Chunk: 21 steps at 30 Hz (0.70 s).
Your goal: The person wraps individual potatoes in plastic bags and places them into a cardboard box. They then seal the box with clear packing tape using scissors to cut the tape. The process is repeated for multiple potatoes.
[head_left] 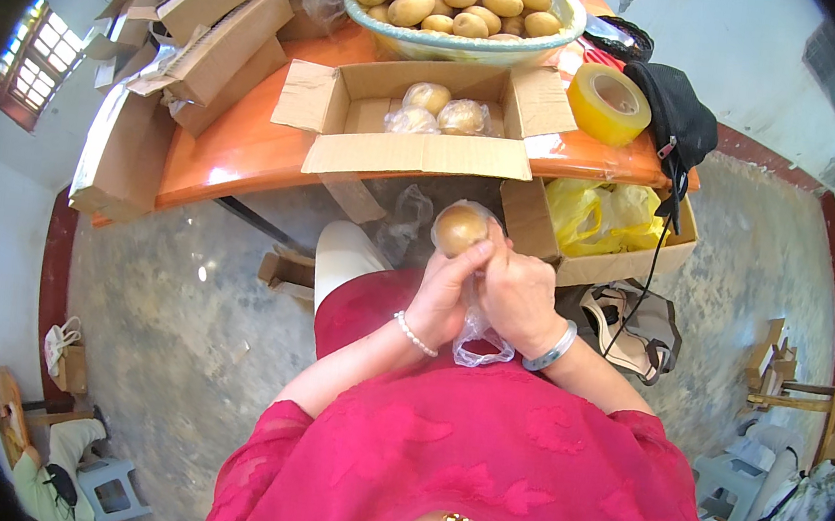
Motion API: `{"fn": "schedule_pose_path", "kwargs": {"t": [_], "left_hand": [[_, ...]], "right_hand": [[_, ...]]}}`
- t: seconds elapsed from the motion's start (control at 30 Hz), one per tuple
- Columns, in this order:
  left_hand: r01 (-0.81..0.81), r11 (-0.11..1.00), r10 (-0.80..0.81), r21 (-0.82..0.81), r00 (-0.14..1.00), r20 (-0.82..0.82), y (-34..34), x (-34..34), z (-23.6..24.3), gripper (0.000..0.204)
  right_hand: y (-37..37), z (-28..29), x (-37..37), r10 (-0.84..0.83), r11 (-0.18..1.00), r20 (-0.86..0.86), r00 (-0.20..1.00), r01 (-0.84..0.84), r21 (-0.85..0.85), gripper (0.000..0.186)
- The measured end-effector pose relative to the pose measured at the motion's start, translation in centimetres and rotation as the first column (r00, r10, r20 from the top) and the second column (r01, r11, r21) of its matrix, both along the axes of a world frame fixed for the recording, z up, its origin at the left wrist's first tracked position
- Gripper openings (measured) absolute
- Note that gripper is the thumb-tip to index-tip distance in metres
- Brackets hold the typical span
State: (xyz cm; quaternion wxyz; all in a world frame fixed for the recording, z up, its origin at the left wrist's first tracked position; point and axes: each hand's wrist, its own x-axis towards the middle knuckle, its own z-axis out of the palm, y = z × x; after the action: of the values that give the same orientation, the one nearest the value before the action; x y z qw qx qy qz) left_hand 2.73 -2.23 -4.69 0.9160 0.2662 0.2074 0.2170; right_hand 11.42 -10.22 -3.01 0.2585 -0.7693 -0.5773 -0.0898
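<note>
In front of my body, above my lap, a potato (pixel 461 230) sits inside a clear plastic bag (pixel 483 345). My left hand (pixel 439 301) closes around the bag just below the potato. Beside it, my right hand (pixel 518 295) grips the gathered plastic, its fingers meeting the left thumb. The loose end of the bag hangs out under both hands. Just beyond them, at the table's front edge, stands an open cardboard box (pixel 417 157). Inside it lie three bagged potatoes, one (pixel 463 117) at the right.
A large bowl (pixel 458 47) heaped with potatoes stands behind the box on the orange table (pixel 207 168). To its right are a yellow tape roll (pixel 591 125) and a black pouch (pixel 665 109). Cardboard boxes (pixel 227 46) pile up at left. Yellow bags (pixel 602 218) fill a lower box.
</note>
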Motion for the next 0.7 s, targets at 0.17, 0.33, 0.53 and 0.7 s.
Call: {"fn": "schedule_pose_path", "kwargs": {"t": [0.17,0.33,0.53,0.7], "left_hand": [[0.043,0.960,-0.041,-0.276,0.999,0.012,-0.1,-0.3,1.3,0.023],[0.202,0.973,-0.204,-0.115,0.979,-0.005,2.1,-1.4,-0.6,0.013],[0.500,0.862,-0.499,-0.083,0.866,0.033,2.3,-2.4,2.0,0.036],[0.760,0.629,-0.767,0.164,0.641,-0.025,3.1,-1.9,2.1,0.045]], "right_hand": [[-1.6,-0.2,-0.5,0.177,0.983,0.199,0.964,-0.183,0.013,0.051],[-3.3,1.1,0.1,0.540,0.817,0.164,0.825,-0.561,0.130,0.043],[-3.8,7.4,4.6,0.564,0.811,0.019,0.825,-0.559,0.174,0.051],[-2.2,8.4,5.8,0.663,0.706,-0.264,0.701,-0.702,-0.092,0.062]]}}
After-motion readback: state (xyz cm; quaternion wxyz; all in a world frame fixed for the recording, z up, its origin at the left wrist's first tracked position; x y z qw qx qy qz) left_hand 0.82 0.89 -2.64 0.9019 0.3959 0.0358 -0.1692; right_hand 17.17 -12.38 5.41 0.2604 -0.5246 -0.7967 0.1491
